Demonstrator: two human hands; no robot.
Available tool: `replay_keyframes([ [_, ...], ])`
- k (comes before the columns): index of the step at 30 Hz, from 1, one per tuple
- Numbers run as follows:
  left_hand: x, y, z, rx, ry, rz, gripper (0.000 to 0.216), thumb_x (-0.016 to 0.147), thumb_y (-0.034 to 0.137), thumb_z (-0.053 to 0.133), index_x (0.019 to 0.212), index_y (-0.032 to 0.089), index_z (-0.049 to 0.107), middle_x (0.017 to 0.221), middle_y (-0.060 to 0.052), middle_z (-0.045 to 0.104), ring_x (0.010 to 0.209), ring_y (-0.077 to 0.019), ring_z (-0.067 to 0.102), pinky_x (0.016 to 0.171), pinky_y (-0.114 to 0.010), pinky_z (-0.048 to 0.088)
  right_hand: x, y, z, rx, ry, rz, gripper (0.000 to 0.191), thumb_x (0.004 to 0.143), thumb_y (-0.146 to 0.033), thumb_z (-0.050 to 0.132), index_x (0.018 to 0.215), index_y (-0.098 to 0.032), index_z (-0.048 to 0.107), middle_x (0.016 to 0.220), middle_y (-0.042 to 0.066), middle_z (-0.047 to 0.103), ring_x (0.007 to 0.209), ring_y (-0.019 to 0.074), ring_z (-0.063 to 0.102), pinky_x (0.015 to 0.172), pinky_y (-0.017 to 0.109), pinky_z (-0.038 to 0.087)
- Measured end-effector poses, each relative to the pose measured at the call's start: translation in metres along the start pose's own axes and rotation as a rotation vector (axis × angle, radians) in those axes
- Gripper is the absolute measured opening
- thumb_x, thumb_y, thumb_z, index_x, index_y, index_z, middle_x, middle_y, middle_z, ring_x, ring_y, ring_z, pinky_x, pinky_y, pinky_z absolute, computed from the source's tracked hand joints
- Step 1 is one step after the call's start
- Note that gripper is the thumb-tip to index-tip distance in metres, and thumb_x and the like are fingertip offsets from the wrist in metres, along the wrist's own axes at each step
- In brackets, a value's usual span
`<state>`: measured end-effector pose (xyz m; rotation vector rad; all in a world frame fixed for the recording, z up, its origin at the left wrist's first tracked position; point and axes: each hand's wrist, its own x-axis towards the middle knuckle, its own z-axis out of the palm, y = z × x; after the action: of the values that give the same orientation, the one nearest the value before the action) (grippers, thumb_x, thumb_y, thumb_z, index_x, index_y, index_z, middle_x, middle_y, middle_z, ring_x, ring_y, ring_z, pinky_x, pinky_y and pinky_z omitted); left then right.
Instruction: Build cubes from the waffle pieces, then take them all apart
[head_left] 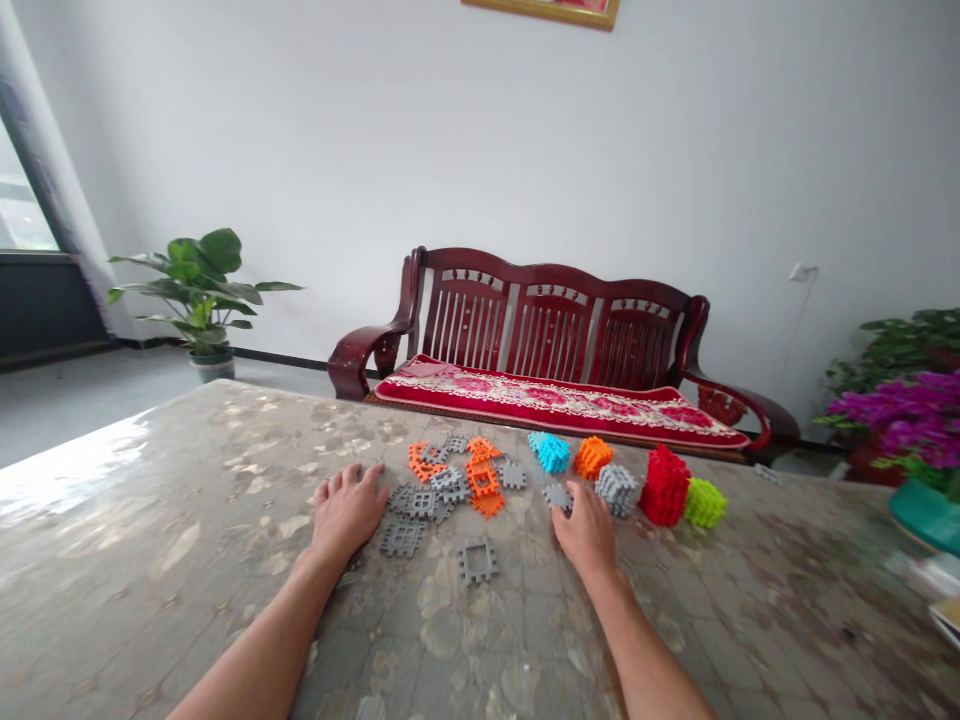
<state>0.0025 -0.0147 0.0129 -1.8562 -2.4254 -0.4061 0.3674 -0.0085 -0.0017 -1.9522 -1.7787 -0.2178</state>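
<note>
My left hand (pixel 349 510) lies flat on the table with its fingers spread, holding nothing, just left of a loose pile of grey interlocking plastic pieces (pixel 403 537). At the pile's right side are orange interlocking pieces (pixel 484 482). My right hand (pixel 586 532) has its thumb and forefinger closed on the edge of a grey interlocking piece (pixel 557 496) at the tabletop; its other fingers are partly hidden. Between my forearms lies a square grey frame piece (pixel 477 562). Close beyond my right hand stands a stack of grey pieces (pixel 616 490).
Further stacks stand to the right: blue (pixel 553 453), orange (pixel 593 457), red (pixel 665 485) and lime green (pixel 706 503). A patterned cover lies over the table (pixel 225 500). Behind it is a dark red wooden bench (pixel 555 320). Purple flowers (pixel 892 420) stand at the right edge.
</note>
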Motion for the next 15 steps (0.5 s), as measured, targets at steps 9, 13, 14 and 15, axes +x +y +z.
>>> replay_keyframes([
  [9,0.000,-0.001,0.002,0.020,0.009,0.006,0.050,0.093,0.039,0.034,0.136,0.028,0.057,0.139,-0.014,0.053,0.128,-0.0314,0.047,0.108,-0.047,0.028,-0.004,-0.014,-0.008,0.026,0.122,-0.157,0.031,0.088,-0.023,0.055,0.118,-0.020,0.062,0.120,0.009,0.065,0.110,0.0258,0.054,0.097,0.037,0.038],
  [13,0.000,0.000,0.001,0.024,0.003,0.015,0.050,0.093,0.039,0.034,0.136,0.028,0.056,0.140,-0.014,0.052,0.128,-0.0307,0.048,0.107,-0.047,0.029,-0.003,-0.032,0.001,0.073,0.092,-0.276,0.033,0.090,-0.022,0.052,0.122,-0.020,0.061,0.128,0.008,0.063,0.118,0.0254,0.050,0.104,0.039,0.035],
  [14,0.000,0.000,0.001,0.023,0.002,0.014,0.050,0.093,0.039,0.034,0.136,0.028,0.057,0.140,-0.014,0.052,0.128,-0.0304,0.048,0.107,-0.047,0.029,-0.002,-0.036,0.004,0.066,0.072,-0.289,0.037,0.090,-0.022,0.052,0.126,-0.019,0.059,0.133,0.008,0.061,0.122,0.0259,0.048,0.106,0.040,0.034],
  [15,-0.001,0.000,0.000,0.022,0.002,0.011,0.050,0.094,0.039,0.033,0.136,0.027,0.056,0.140,-0.014,0.052,0.128,-0.0301,0.048,0.107,-0.047,0.029,0.000,-0.039,0.007,0.056,0.048,-0.303,0.041,0.090,-0.022,0.052,0.130,-0.019,0.057,0.137,0.008,0.058,0.127,0.0263,0.045,0.108,0.041,0.033],
])
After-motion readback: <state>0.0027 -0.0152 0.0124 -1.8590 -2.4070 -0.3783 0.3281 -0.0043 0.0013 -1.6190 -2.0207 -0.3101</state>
